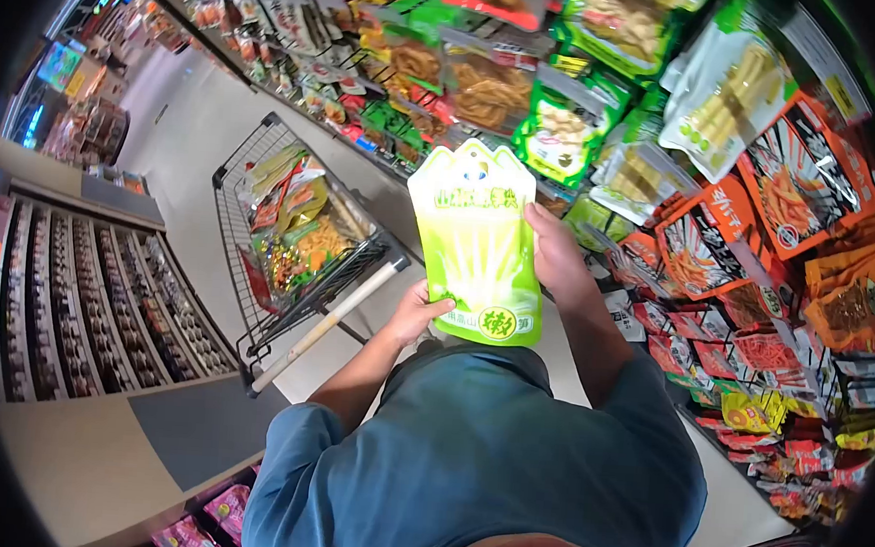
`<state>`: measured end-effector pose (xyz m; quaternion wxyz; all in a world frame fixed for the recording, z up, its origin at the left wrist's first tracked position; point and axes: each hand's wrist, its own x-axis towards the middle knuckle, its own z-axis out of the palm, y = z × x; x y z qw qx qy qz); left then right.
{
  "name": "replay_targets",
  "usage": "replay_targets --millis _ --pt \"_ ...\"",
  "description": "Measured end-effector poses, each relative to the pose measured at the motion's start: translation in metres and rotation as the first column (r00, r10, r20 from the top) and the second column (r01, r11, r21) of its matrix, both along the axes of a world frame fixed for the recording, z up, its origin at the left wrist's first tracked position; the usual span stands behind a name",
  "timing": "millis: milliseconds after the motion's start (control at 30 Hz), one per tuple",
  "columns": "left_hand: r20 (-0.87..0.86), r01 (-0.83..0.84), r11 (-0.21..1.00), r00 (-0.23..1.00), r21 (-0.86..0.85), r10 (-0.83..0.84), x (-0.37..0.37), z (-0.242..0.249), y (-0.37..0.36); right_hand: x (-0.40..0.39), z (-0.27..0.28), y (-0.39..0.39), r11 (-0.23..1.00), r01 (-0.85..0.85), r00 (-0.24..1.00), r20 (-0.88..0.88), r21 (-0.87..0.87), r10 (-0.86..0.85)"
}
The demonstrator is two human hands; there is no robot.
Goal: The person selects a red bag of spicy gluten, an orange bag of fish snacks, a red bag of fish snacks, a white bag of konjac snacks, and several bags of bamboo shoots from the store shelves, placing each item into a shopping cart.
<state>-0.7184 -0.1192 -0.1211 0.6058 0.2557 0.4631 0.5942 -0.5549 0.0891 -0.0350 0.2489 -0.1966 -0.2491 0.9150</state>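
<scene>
A light green snack pouch [479,251] with a scalloped white top and printed characters is held upright in front of my body. My left hand [417,312] grips its lower left edge, thumb on the front. At the upper right edge, my right hand [556,246] pinches the pouch, with the other fingers hidden behind it. Just to the left stands a shopping cart [330,317], its light handle near my left forearm. Inside the cart lie several snack bags [300,230], yellow, red and green.
Hanging snack packs [557,120] cover the rack ahead and to the right, with orange bags [705,235] close to my right arm. On the left is a display of many small items in curved rows [105,303]. A pale floor aisle [193,98] runs off at the upper left.
</scene>
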Motion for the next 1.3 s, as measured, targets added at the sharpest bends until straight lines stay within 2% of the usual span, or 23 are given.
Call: replay_targets --millis 67,200,300,333,433,600,700,733,833,967,1067,1133,1200,1233,1300 --pt "0.028 -0.187 0.982 0.982 0.012 0.187 -0.012 0.020 -0.021 -0.032 0.011 -0.011 0.999 -0.048 0.998 -0.032 0.006 0.049" --pt "0.037 -0.408 0.911 0.913 0.063 0.406 -0.060 0.035 -0.071 -0.084 0.011 -0.056 0.963 -0.206 0.974 -0.061 0.175 0.220" --pt "0.110 -0.578 0.814 0.814 0.061 0.570 -0.094 0.040 -0.102 -0.122 -0.013 -0.098 0.868 -0.475 0.879 0.121 0.144 0.461" --pt "0.120 -0.618 0.784 0.784 0.058 0.609 -0.106 0.040 -0.112 -0.133 -0.030 -0.115 0.849 -0.478 0.869 0.260 0.225 0.420" --pt "0.061 -0.710 0.703 0.705 0.052 0.707 -0.139 0.037 -0.139 -0.170 -0.028 -0.155 0.826 -0.536 0.800 0.415 0.171 0.433" --pt "0.021 -0.715 0.698 0.699 0.043 0.715 -0.179 0.041 -0.171 -0.233 -0.047 -0.181 0.775 -0.542 0.789 0.514 0.324 0.336" --pt "-0.042 -0.695 0.718 0.717 0.015 0.695 -0.203 0.039 -0.182 -0.261 -0.035 -0.202 0.841 -0.439 0.845 0.465 0.317 0.265" --pt "-0.001 -0.691 0.723 0.723 0.017 0.691 -0.210 0.040 -0.183 -0.265 -0.042 -0.199 0.811 -0.501 0.812 0.488 0.303 0.320" --pt "0.086 -0.695 0.718 0.713 -0.039 0.696 -0.230 0.028 -0.184 -0.281 -0.053 -0.198 0.826 -0.504 0.771 0.562 0.254 0.297" --pt "0.219 -0.715 0.691 0.662 -0.105 0.717 -0.248 0.007 -0.179 -0.304 -0.046 -0.196 0.896 -0.443 0.810 0.417 -0.026 0.413" --pt "0.273 -0.722 0.664 0.610 -0.196 0.744 -0.258 0.000 -0.178 -0.322 -0.064 -0.189 0.854 -0.503 0.766 0.389 -0.136 0.513" --pt "0.305 -0.722 0.635 0.561 -0.273 0.769 -0.267 0.004 -0.177 -0.336 -0.062 -0.188 0.827 -0.537 0.721 0.417 -0.168 0.553" --pt "0.266 -0.718 0.590 0.527 -0.369 0.807 -0.276 0.003 -0.175 -0.347 -0.059 -0.187 0.792 -0.581 0.651 0.477 -0.188 0.590" --pt "0.243 -0.712 0.566 0.512 -0.417 0.824 -0.280 0.002 -0.175 -0.353 -0.060 -0.186 0.788 -0.591 0.649 0.479 -0.173 0.592" --pt "0.303 -0.700 0.562 0.473 -0.441 0.827 -0.290 -0.003 -0.174 -0.363 -0.063 -0.185 0.780 -0.608 0.645 0.481 -0.148 0.594"
